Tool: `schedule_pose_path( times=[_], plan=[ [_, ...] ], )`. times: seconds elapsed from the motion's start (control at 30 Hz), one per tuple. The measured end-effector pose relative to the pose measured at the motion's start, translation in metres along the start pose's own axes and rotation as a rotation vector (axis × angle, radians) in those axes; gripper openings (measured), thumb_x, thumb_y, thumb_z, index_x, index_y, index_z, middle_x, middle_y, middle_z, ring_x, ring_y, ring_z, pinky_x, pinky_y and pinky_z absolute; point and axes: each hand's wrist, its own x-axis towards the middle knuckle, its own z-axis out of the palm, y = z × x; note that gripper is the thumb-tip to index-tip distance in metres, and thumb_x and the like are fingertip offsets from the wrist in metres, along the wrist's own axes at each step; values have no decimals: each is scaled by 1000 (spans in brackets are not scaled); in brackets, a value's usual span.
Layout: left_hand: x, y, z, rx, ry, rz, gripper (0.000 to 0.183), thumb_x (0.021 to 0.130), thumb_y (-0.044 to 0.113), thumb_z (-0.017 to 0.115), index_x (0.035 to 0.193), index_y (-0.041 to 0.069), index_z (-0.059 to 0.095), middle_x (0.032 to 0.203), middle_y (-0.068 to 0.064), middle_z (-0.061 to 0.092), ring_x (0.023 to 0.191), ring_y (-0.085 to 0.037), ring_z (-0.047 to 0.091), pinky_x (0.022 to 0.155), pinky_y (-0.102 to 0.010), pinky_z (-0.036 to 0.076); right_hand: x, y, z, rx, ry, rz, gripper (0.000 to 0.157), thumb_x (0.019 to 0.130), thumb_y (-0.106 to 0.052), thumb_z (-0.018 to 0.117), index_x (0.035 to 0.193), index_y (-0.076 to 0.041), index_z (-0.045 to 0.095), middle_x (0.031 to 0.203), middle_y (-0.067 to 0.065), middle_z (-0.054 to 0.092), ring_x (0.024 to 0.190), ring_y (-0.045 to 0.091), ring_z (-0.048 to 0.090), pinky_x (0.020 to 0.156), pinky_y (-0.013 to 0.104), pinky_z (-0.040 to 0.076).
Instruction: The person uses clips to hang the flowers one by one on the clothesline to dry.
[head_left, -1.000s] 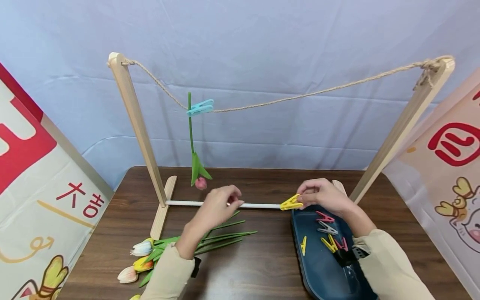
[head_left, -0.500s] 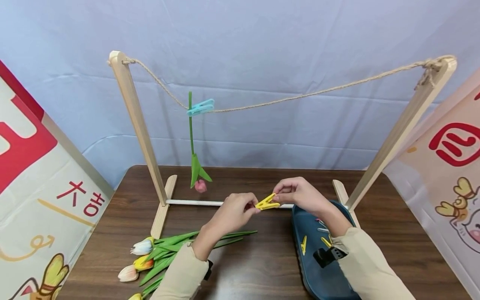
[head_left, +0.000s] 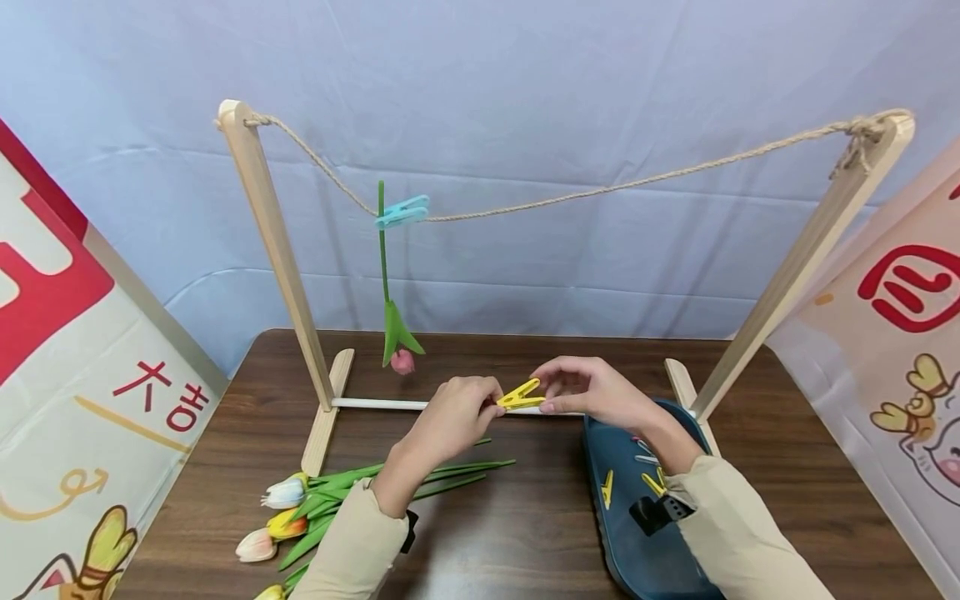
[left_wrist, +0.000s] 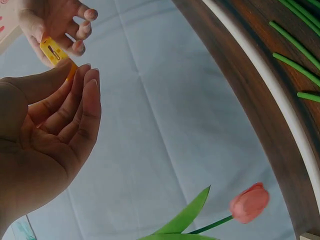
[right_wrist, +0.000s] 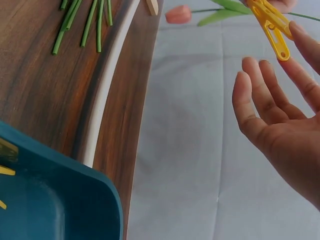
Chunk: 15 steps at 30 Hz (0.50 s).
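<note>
A yellow clothespin (head_left: 521, 396) is held between the two hands above the white bar. My left hand (head_left: 459, 417) pinches its left end between thumb and fingers. On the handle ends, the thumb and index finger of my right hand (head_left: 592, 389) grip it; the other fingers of that hand stand loose in the right wrist view. A pink tulip (head_left: 402, 361) hangs head down from the rope (head_left: 600, 190), clipped by a light blue clothespin (head_left: 402, 212). More tulips (head_left: 330, 500) lie on the table under my left forearm, partly hidden by it.
A wooden frame, with a left post (head_left: 273, 242), a right post (head_left: 810, 258) and a low white bar (head_left: 382, 404), stands on the brown table (head_left: 525, 533). The dark blue tray (head_left: 637, 550) at right holds several clothespins, partly hidden by my right arm.
My right hand has brought the yellow clothespin left from above the tray. My left hand has moved right and taken hold of its other end. Both hands have since shifted slightly left.
</note>
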Motion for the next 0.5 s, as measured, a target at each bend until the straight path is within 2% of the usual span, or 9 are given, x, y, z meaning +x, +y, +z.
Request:
schedule_pose_path(
  times=[0.1, 0.2, 0.37, 0.5],
  plan=[
    [-1, -1, 1, -7, 5, 12, 4, 85, 9, 67, 85, 6, 65, 73, 1, 61, 57, -7, 48, 54, -22, 41, -1, 1, 0, -29, 20, -9, 32, 83, -9, 69, 113, 2, 60, 94, 17, 59, 81, 20, 60, 67, 31, 51],
    [-5, -5, 0, -21, 21, -8, 6, 85, 12, 68, 86, 6, 66, 74, 1, 61, 58, -7, 50, 55, -23, 42, -2, 2, 0, -41, 52, -8, 29, 82, -7, 70, 109, 1, 62, 93, 18, 59, 80, 21, 60, 67, 31, 51],
    [-24, -25, -14, -12, 46, -119, 10, 81, 13, 72, 86, 6, 67, 72, 2, 61, 62, -7, 53, 59, -23, 44, -10, 5, -6, -36, 120, 16, 26, 80, -5, 71, 106, 0, 65, 94, 18, 59, 79, 21, 60, 66, 31, 51],
    [-47, -46, -26, 0, 52, -264, 8, 79, 10, 73, 82, 6, 66, 69, 3, 60, 62, -7, 54, 60, -26, 45, -18, 12, -14, -60, 158, 22, 24, 80, -4, 70, 104, 1, 65, 98, 16, 60, 79, 19, 60, 66, 30, 51]
  ],
)
